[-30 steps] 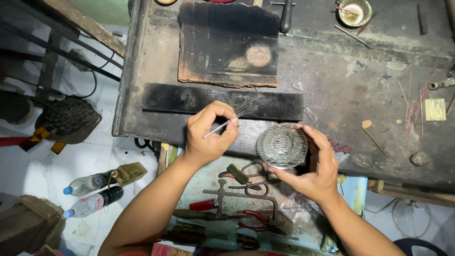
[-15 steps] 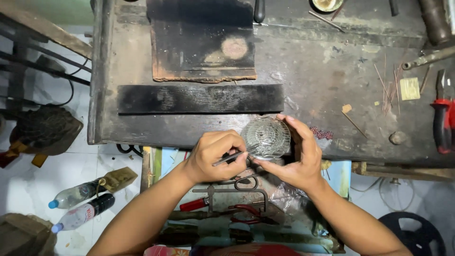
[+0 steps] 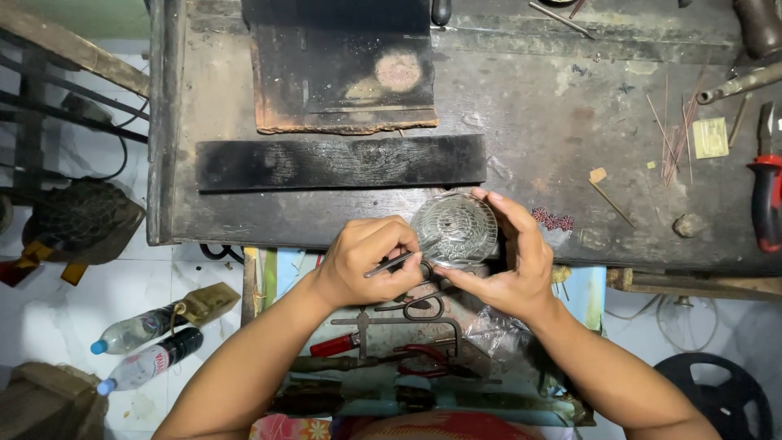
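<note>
Right hand (image 3: 511,265) cups a round silvery wire-filigree disc (image 3: 454,228) at the near edge of the dark, scorched wooden bench (image 3: 538,114). Fingers curl over the disc's right rim, thumb runs under its near edge; that grip is closed on the disc. The disc sits tilted up toward the camera, its far side over the bench edge.

Left hand (image 3: 368,262) is just left of the disc, with the fingers pinched around slim metal tweezers (image 3: 389,264), so this grip is closed on the tool. The tweezer tip points right, toward the disc's lower left rim. Whether the tip actually touches the wire I can't tell; it's too small and partly behind the thumb.

On the bench:
- long charred black wooden plank (image 3: 340,161), lying crosswise just beyond the hands
- square blackened soldering board with a pale round burn mark (image 3: 342,69), behind the plank
- small cluster of dark red beads (image 3: 552,219), just right of the disc
- bundle of thin copper-coloured wire rods (image 3: 673,134), far right
- small pale square card (image 3: 710,137), beside the rods
- red-handled pliers (image 3: 766,191), at the right edge

Below the bench edge, under the forearms, is a tray of tools, including black-handled scissors (image 3: 423,303) and a red-handled tool (image 3: 334,345).

On the white tiled floor (image 3: 106,285) at left lie two clear plastic bottles with blue caps (image 3: 134,346), side by side.
</note>
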